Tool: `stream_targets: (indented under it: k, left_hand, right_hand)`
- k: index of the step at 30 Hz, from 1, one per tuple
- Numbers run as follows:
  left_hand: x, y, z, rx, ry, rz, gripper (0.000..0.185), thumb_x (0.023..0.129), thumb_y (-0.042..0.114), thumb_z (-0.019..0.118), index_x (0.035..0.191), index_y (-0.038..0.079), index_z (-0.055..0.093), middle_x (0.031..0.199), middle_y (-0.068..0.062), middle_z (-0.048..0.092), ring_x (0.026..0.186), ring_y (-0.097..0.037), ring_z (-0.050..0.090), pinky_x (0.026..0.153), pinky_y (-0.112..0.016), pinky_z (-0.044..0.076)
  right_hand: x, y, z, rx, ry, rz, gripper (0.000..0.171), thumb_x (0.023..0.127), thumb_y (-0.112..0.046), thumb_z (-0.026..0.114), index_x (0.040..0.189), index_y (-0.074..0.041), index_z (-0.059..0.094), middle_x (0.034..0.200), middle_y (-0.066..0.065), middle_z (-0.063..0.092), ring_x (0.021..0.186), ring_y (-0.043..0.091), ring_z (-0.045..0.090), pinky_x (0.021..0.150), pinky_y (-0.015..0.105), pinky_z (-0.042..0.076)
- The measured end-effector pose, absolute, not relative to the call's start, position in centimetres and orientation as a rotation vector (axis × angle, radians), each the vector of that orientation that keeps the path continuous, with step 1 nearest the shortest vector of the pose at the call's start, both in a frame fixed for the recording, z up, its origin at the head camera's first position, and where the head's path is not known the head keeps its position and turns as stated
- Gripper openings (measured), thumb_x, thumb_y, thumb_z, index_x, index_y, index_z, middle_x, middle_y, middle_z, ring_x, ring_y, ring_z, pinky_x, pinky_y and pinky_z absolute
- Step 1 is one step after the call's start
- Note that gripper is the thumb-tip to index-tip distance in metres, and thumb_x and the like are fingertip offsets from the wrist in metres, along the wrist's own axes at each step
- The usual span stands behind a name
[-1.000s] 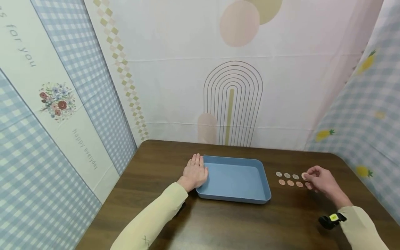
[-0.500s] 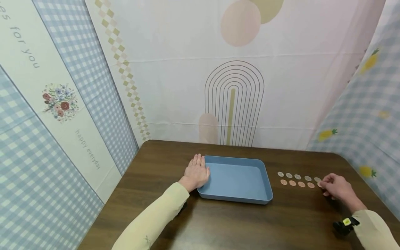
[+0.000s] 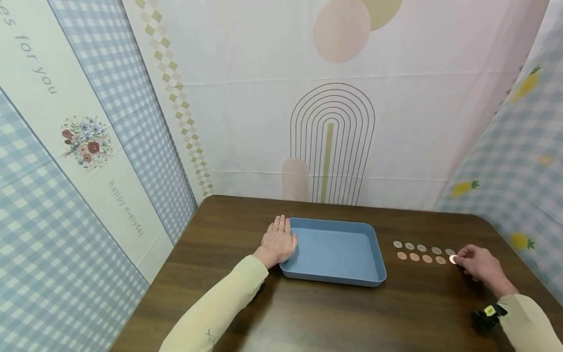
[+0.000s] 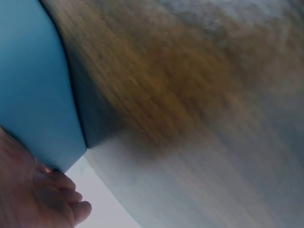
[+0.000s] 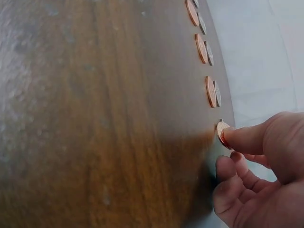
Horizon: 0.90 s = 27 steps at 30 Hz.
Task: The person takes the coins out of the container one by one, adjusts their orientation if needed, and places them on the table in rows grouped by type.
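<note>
Two rows of coins lie on the dark wooden table (image 3: 334, 313), right of a blue tray (image 3: 334, 279): silver coins (image 3: 422, 248) behind, copper coins (image 3: 414, 256) in front. My right hand (image 3: 459, 260) is at the right end of the copper row and pinches a copper coin (image 3: 453, 259) at its fingertips. In the right wrist view that coin (image 5: 222, 133) stands tilted on the wood under my forefinger (image 5: 247, 137). My left hand (image 3: 281, 230) lies flat on the table, fingers straight, against the tray's left rim (image 4: 33, 85). Nothing lies in the tray.
Printed cloth walls close in the table on the left, back and right. The right cloth wall (image 3: 519, 195) hangs close behind the coin rows. A small black device (image 3: 484, 315) sits on my right wrist.
My right hand slid rightwards along the coin rows, from about the fourth pair to the far right end. A copper coin is now at its fingertips there. The left hand stayed put.
</note>
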<state>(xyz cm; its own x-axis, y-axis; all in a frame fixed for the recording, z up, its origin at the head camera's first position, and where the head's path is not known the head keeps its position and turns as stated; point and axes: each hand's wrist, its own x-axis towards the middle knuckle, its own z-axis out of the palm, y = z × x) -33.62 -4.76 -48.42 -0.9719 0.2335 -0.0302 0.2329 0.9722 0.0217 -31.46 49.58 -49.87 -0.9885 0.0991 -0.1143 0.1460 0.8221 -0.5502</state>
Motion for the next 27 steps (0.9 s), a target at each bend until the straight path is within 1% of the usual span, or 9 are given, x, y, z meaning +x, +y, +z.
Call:
stream_targets:
  k: [6, 11, 15, 22, 27]
  left_hand:
    - [-33.53, -4.78, -48.48, 0.344, 3.091, 0.07, 0.065, 0.104, 0.041, 0.023, 0.155, 0.001, 0.021, 0.163, -0.019, 0.02, 0.153, -0.031, 0.017, 0.123, -0.043, 0.022]
    - [-33.47, -5.0, -48.49, 0.34, 3.096, 0.093, 0.065, 0.105, 0.041, 0.023, 0.155, 0.001, 0.022, 0.163, -0.018, 0.019, 0.153, -0.031, 0.017, 0.123, -0.043, 0.022]
    - [-33.44, -5.15, -48.48, 0.343, 3.095, 0.084, 0.065, 0.105, 0.041, 0.022, 0.155, 0.001, 0.022, 0.164, -0.018, 0.018, 0.153, -0.031, 0.016, 0.123, -0.043, 0.022]
    - [-33.51, -4.99, -48.49, 0.35, 3.077, 0.097, 0.065, 0.105, 0.042, 0.022, 0.156, 0.001, 0.02, 0.164, -0.017, 0.017, 0.153, -0.03, 0.015, 0.123, -0.042, 0.021]
    - [-33.67, -5.01, -48.5, 0.379, 3.09, 0.131, 0.066, 0.105, 0.042, 0.022, 0.155, 0.0, 0.023, 0.163, -0.019, 0.019, 0.153, -0.031, 0.017, 0.123, -0.043, 0.023]
  right_hand:
    - [-31.52, 49.59, -49.83, 0.225, 2.931, -0.838, 0.038, 0.093, -0.032, 0.064, 0.095, 0.005, 0.057, 0.071, 0.006, 0.056, 0.059, 0.019, 0.051, 0.051, 0.034, 0.042]
    - [-31.54, 49.62, -49.95, 0.194, 2.938, -0.817, 0.043, 0.092, -0.04, 0.065, 0.091, 0.002, 0.059, 0.073, 0.007, 0.056, 0.058, 0.019, 0.05, 0.051, 0.034, 0.041]
    - [-31.55, 49.59, -50.16, 0.195, 2.92, -0.84, 0.045, 0.09, -0.044, 0.066, 0.089, 0.0, 0.059, 0.071, 0.004, 0.055, 0.056, 0.018, 0.05, 0.05, 0.034, 0.042]
    - [-31.31, 50.12, -49.85, 0.201, 2.836, -0.952, 0.047, 0.092, -0.046, 0.063, 0.093, 0.001, 0.058, 0.066, 0.001, 0.054, 0.053, 0.017, 0.049, 0.047, 0.035, 0.044]
    - [-31.18, 50.22, -49.61, 0.203, 2.86, -0.944, 0.043, 0.094, -0.042, 0.061, 0.092, 0.0, 0.057, 0.066, 0.001, 0.055, 0.052, 0.016, 0.049, 0.046, 0.033, 0.043]
